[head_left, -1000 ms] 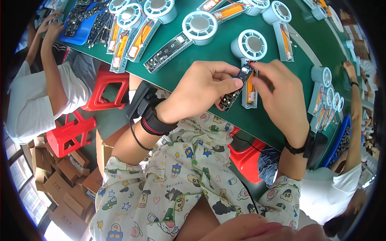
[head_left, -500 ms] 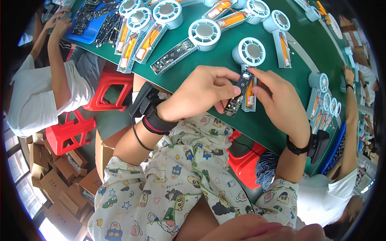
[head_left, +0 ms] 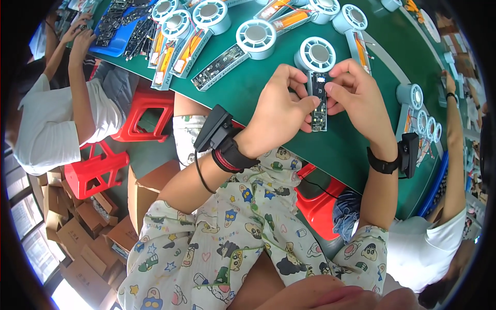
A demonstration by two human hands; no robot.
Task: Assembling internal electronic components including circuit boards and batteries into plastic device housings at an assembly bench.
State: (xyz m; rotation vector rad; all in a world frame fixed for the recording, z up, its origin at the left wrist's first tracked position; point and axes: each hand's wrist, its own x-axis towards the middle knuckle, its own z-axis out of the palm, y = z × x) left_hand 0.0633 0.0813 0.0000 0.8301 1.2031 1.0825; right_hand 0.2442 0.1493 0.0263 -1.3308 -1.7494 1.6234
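Note:
A light blue handheld fan casing [head_left: 315, 54] lies on the green table before me, its round head pointing away. Over its handle sits a black circuit board [head_left: 320, 101], lined up with the handle's length and hiding what is beneath. My left hand [head_left: 281, 106] grips the handle from the left, thumb on the board's edge and fingers curled at the side. On the other side, my right hand [head_left: 359, 98] is closed with its thumb and fingertips against the handle's upper right edge. Just left lies another fan [head_left: 256, 39] with a board in its handle.
Several fans with orange batteries [head_left: 192, 51] crowd the table's far side. A blue tray [head_left: 116, 46] of circuit boards stands far left. More fans [head_left: 409, 97] lie at right. Co-workers sit on both sides. Red stools [head_left: 144, 113] and cardboard boxes [head_left: 77, 240] stand left.
The circuit board, tilted across the handle before, now lies straight along it and covers the orange battery. My left hand has shifted right, and both hands are a little farther from me.

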